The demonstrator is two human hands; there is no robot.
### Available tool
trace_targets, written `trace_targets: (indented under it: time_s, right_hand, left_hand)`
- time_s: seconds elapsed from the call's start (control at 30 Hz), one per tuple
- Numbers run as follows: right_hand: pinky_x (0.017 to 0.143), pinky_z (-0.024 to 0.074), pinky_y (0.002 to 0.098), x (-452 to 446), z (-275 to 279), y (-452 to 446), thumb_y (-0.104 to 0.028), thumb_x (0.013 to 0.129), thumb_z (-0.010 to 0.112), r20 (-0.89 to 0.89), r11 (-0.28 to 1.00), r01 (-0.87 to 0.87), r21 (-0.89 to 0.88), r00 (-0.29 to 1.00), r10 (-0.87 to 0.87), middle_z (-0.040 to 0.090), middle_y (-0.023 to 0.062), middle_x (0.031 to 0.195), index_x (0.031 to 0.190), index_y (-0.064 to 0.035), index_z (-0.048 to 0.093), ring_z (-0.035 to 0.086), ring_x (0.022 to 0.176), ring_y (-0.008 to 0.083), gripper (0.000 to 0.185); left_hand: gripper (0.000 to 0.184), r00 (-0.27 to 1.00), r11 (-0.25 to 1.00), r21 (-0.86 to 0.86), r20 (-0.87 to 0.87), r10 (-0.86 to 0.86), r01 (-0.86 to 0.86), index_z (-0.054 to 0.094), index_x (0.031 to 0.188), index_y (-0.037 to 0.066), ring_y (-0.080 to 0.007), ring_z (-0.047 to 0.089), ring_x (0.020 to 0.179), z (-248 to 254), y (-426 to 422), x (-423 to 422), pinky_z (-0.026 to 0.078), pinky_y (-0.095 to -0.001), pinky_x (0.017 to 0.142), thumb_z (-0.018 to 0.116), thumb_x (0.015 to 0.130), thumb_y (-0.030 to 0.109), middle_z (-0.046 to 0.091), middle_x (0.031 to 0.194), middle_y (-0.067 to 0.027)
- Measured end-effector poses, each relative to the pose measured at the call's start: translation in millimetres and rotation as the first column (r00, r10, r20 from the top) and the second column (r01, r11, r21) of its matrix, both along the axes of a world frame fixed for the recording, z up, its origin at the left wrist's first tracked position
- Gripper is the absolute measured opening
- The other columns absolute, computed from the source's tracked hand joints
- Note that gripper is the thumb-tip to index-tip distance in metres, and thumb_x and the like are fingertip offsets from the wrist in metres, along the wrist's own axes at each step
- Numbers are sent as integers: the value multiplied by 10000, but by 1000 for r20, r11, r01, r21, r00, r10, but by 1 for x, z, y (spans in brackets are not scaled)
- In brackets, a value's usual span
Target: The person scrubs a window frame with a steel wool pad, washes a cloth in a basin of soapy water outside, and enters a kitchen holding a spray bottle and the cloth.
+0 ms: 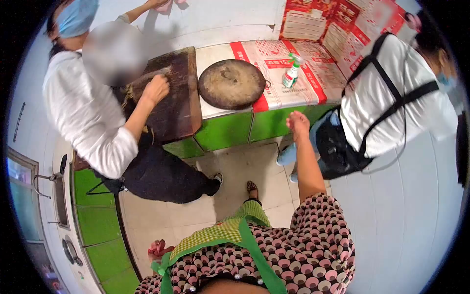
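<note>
My right hand (297, 122) is held out in front, fingers curled in, with nothing visible in it. It hovers near the counter's front edge, below a green-and-white spray bottle (291, 73) standing on the red-and-white covering. Down at my left side, my left hand (155, 254) is closed around what looks like a dark red cloth (158, 245), partly hidden by my apron (210, 237). A round, worn wooden board (232, 84) lies on the counter, left of the bottle.
At left, a person in a white shirt (83, 117) reaches over a dark wooden board (171, 115). Another person (387, 98), wearing black straps, stands at right. Green cabinets (225, 131) run under the counter. A sink (60, 201) is at far left.
</note>
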State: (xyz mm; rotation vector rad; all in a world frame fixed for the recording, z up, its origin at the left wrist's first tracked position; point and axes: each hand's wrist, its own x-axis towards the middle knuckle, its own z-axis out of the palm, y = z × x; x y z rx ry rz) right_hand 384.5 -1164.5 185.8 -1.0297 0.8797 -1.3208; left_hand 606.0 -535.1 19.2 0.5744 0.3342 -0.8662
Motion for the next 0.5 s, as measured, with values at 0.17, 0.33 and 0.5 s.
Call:
trace_targets:
  time_s: [0.17,0.33,0.5]
  right_hand:
    - [583,475,270,33,10,-143,-72,751,598,-164,991,20,-130,986,-41,568,79,871,1126,0,461,556,739,138,405]
    - [811,431,325,39,4,-314,-181,653,720,-511,933,101,-344,814,-277,496,138,1158,1194,26,433,505,993,225,646]
    - [742,448,331,51,18,-334,-228,731,668,-583,954,-111,-280,809,-77,608,76,943,1062,-18,579,562,825,182,401]
  left_hand:
    - [219,965,937,-322,-258,51,-136,286,583,162,-239,343,533,21,-42,-22,382,-510,650,412,736,255,353,635,-51]
    - [298,942,994,-41,325,-82,100,362,634,111,-380,512,681,-48,-53,-23,340,-668,853,374,808,353,433,716,-76]
    - [610,892,878,198,-41,451,-435,505,1031,2,-339,518,933,-36,-72,-27,401,-551,863,179,877,494,553,1012,-194]
